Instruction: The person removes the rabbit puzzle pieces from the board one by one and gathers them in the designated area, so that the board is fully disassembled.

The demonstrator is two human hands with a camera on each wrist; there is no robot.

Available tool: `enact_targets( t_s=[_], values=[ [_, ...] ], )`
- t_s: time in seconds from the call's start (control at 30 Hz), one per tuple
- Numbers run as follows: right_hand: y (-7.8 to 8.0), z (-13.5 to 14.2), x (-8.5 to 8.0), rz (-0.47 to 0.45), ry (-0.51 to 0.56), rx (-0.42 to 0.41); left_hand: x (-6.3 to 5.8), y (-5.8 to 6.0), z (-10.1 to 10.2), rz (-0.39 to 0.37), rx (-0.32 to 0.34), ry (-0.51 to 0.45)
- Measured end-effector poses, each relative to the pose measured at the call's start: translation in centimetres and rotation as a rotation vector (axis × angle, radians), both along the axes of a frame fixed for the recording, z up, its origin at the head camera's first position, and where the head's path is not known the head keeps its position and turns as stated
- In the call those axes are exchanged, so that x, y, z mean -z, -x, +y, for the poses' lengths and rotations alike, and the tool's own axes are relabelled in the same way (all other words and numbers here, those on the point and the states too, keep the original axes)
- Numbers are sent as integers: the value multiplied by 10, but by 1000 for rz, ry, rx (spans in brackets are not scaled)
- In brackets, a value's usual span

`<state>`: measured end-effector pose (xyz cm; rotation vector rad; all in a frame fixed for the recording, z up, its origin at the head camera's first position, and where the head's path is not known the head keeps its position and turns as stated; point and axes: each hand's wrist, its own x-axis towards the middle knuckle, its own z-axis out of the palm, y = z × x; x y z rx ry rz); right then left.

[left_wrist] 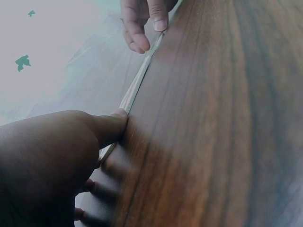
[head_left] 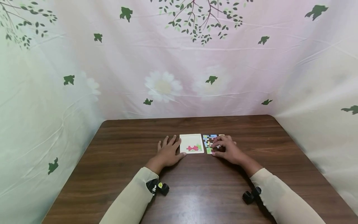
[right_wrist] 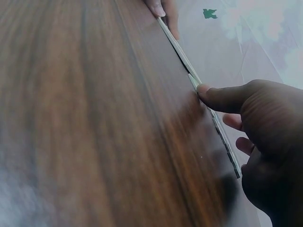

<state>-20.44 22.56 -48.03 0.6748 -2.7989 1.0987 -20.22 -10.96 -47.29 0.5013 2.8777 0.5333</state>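
Observation:
A white puzzle tray (head_left: 185,140) lies flat on the table, with pink and green pieces in its near right part. My left hand (head_left: 167,154) is at the tray's left side, fingers spread. Its thumb (left_wrist: 113,125) rests at the near edge. To the right of the tray lies a colourful group of jigsaw pieces (head_left: 206,143), partly hidden under my right hand (head_left: 229,151). The right hand's fingers bend loosely over these pieces, and its thumb (right_wrist: 215,97) touches their near edge. Thumb and fingertips stand apart, with no lifted piece between them.
The brown wooden table (head_left: 193,193) has rounded far corners. Behind it and at both sides hangs a pale cloth (head_left: 179,62) printed with leaves, flowers and green birds. A small black camera (head_left: 163,188) is strapped to the left wrist, another camera (head_left: 249,196) to the right.

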Motion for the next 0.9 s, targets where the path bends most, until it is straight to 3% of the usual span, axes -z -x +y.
enact_targets(
  t_s=[0.57,0.9],
  values=[
    [-1,0,-3,-7,-38,7,-3,-2,1,-3,-3,-4],
    [10,-19,0,48,56,-29,-3,-2,0,-4,-7,-18]
  ],
)
